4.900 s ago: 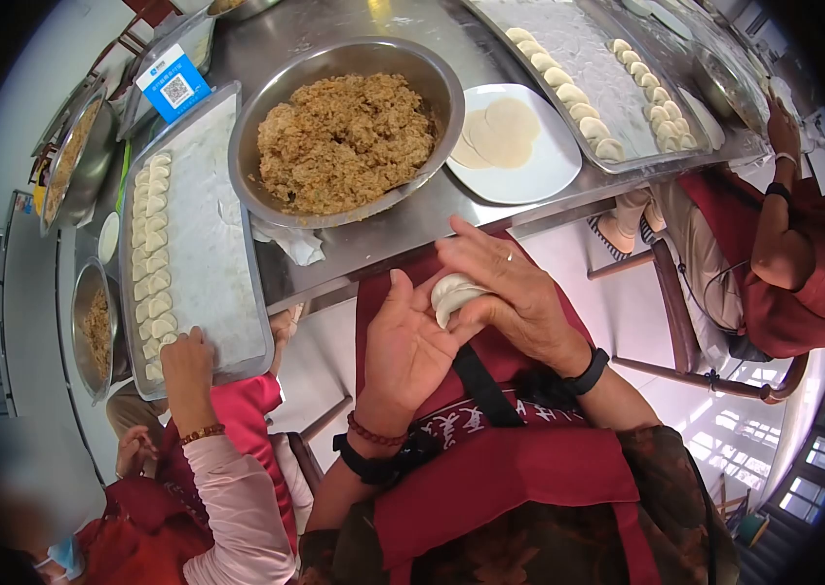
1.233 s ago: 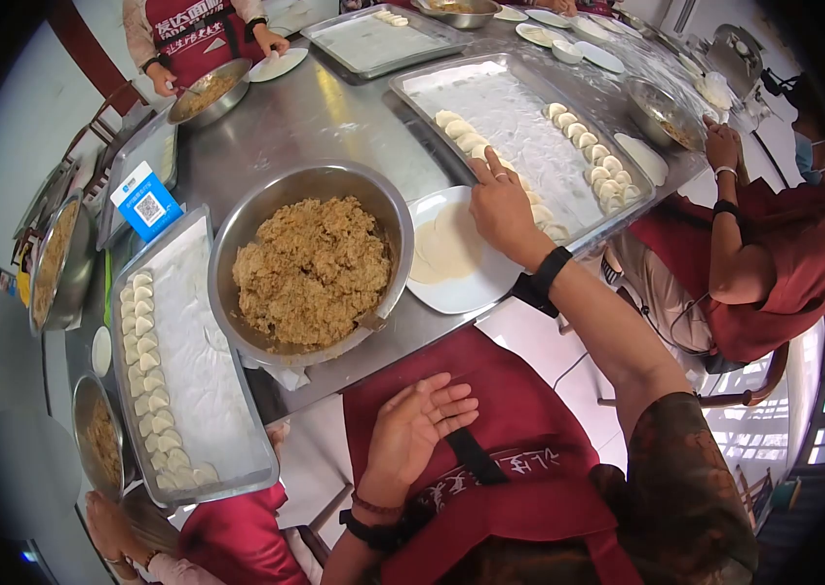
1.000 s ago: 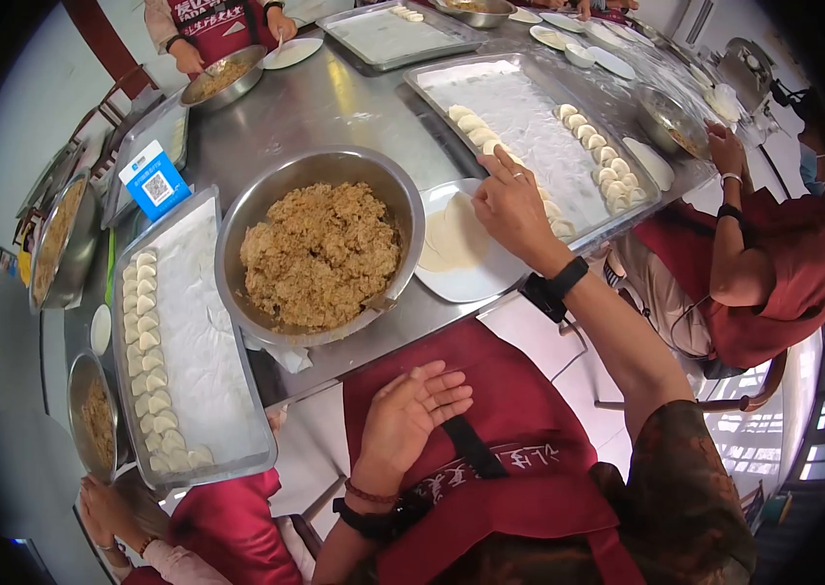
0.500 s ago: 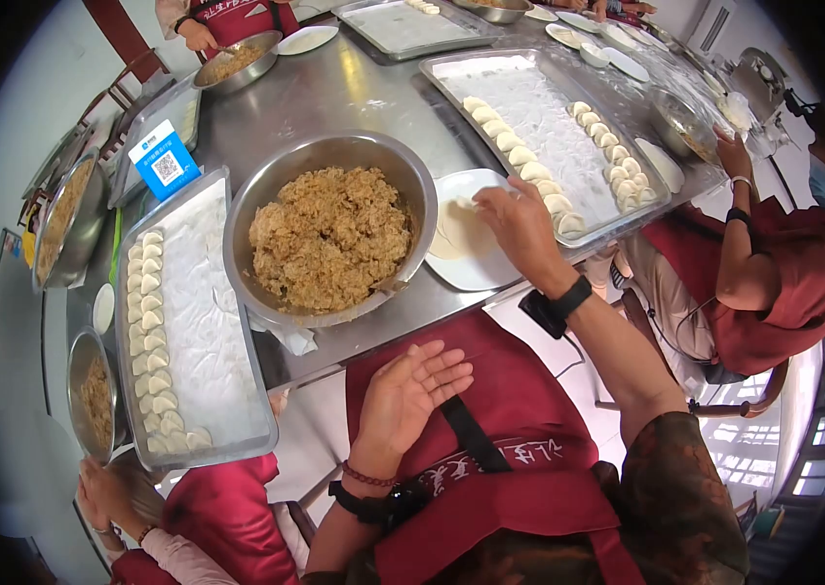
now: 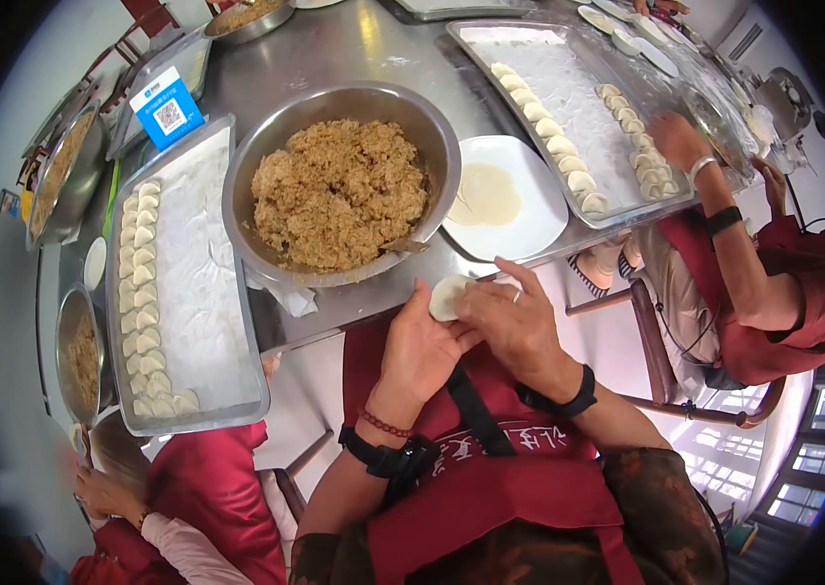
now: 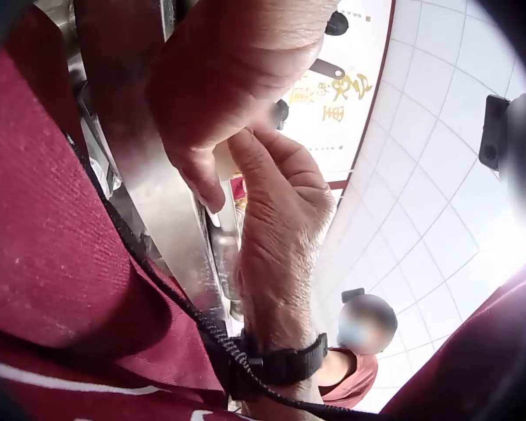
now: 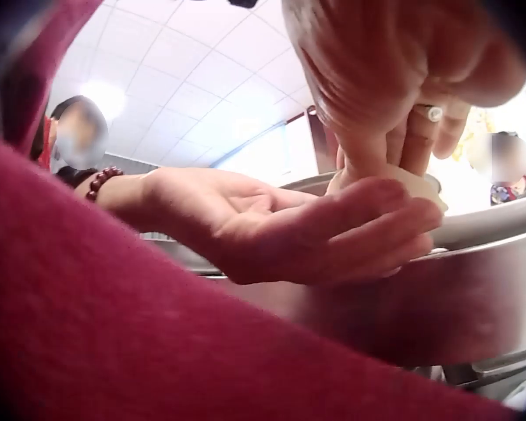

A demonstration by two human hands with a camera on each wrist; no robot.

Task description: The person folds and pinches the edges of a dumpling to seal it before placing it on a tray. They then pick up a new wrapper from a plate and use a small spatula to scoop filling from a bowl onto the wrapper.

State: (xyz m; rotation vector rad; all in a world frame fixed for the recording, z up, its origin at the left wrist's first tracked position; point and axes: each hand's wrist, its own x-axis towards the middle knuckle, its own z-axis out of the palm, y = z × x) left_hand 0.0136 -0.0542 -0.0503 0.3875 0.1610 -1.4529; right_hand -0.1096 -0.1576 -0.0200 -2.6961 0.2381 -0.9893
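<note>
two hands meet at six o'clock of a steel bowl of brown filling (image 5: pixel 440 146): left hand (image 5: pixel 422 346) flat, palm up, carrying a round white dough wrapper (image 5: pixel 449 297); right hand (image 5: pixel 515 327) pinching its edge.

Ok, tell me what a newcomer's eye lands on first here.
The big steel bowl heaped with brown filling sits mid-table and dominates the head view. Just below it, at the table edge, the left hand lies open with a round dough wrapper on its fingers, and the right hand holds it there by the fingertips. Beside the bowl, the left tray and the right tray carry neat rows of folded dumplings.
</note>
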